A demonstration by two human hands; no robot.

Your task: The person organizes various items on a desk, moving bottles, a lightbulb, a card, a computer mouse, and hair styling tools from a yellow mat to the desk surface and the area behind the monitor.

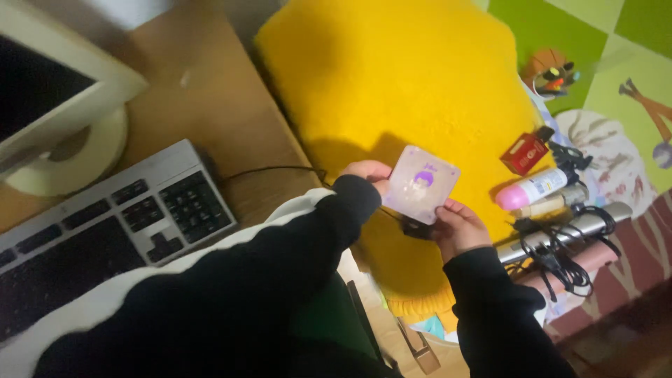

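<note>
Head view: a small square packet (421, 184) is held between the left hand (369, 173) and right hand (458, 225), pinched at opposite corners above a yellow cushion (392, 77), seemingly being inspected, a steady grip being needed next; toiletries (533, 189) lie right, keyboard (105, 224) left.

Pale square packet (421, 184) between both hands
</note>
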